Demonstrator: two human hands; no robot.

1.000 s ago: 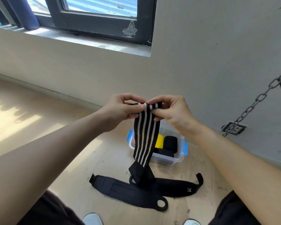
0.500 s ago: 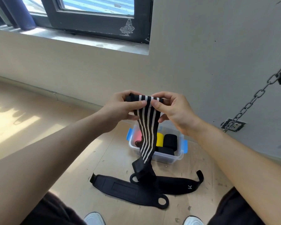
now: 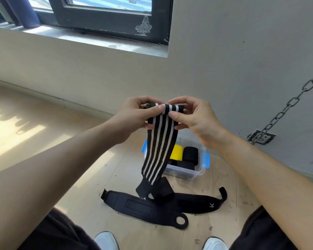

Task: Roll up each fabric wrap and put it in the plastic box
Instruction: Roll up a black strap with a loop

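A b&w striped fabric wrap [image 3: 157, 145] is held up at frame centre, w/ its top end turned over into a short roll. The roll's left side is pinched by the left hand [image 3: 137, 114], thumb on the front and fingers curled behind. The right side is pinched the same way by the right hand [image 3: 193, 118]. The rest of the wrap hangs toward 6 o'clock and ends in a black tab w/ a loop. Whether that end touches the floor can't be told.

A clear plastic box [image 3: 200, 171] w/ blue latches is seen on the wooden floor [image 3: 70, 159], approx. 5 o'clock from the hands and partly hidden behind the hanging wrap. Inside it a yellow roll [image 3: 177, 152] is stood, w/ black rolls [image 3: 190, 153] at its 3 o'clock.

Two flat black wraps are laid unrolled and overlapping at 6 o'clock of the box. The nearer one [image 3: 143, 208] reaches toward 8 o'clock. The farther one [image 3: 202, 202] reaches toward 3 o'clock and is marked w/ a small white logo.

A chain [image 3: 285, 109] is seen at 3 o'clock of the frame, a window [image 3: 107, 20] at 12 o'clock.
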